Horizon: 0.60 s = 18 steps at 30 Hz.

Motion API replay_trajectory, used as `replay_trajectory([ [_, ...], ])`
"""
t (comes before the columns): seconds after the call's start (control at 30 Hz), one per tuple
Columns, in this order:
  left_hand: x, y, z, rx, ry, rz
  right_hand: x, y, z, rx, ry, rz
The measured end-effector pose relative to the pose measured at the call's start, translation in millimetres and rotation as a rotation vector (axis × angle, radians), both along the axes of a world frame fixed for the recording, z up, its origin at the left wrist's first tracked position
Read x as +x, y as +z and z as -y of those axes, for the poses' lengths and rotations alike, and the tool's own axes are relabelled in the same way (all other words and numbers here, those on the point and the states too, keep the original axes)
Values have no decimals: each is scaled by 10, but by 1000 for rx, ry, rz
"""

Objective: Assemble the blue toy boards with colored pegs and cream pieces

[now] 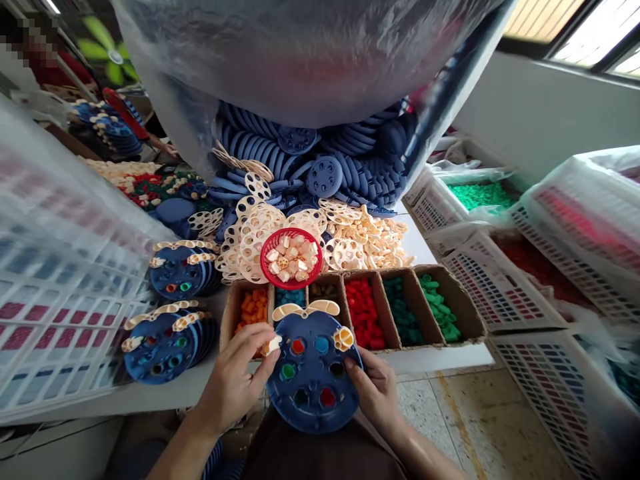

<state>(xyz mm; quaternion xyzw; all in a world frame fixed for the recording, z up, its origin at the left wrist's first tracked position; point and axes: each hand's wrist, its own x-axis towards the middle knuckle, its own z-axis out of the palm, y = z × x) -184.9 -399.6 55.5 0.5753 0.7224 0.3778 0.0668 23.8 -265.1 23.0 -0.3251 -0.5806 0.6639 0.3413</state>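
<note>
A round blue plastic disc (320, 417) is tilted up in front of me, with my right hand (377, 387) closed on its right edge. Several coloured pieces sit in its holes. Along the disc's top edge spreads a cream wing-shaped part (320, 308), and a cream flower-shaped piece (343, 339) sits at its upper right. My left hand (237, 370) pinches a small cream plastic piece (273, 344) between thumb and fingers at the disc's upper left edge. The fingertips partly cover that piece.
Behind the disc stands a divided cardboard box (467, 330) of coloured pieces. A red basket (319, 267) of small cream parts rests over its back edge. Blue disc stacks (160, 353) stand left. A plastic bag (320, 73) of blue discs rises behind; crates (500, 293) line the right.
</note>
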Motion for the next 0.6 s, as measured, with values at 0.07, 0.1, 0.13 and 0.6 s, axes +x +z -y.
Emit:
replay_trajectory([
  [0.07,-4,-12,5,-1,-28,-49,-23,-19,-10,-16,23,-11],
  [0.1,1,-20,3,-4,-23,-65,-31,-34,-11,-32,35,-17],
  [0.13,11,-30,-2,-3,-6,-79,-38,-51,-10,-48,47,-24],
  [0.6,150,-172,40,55,127,73,-12,-154,13,-1,61,-16],
])
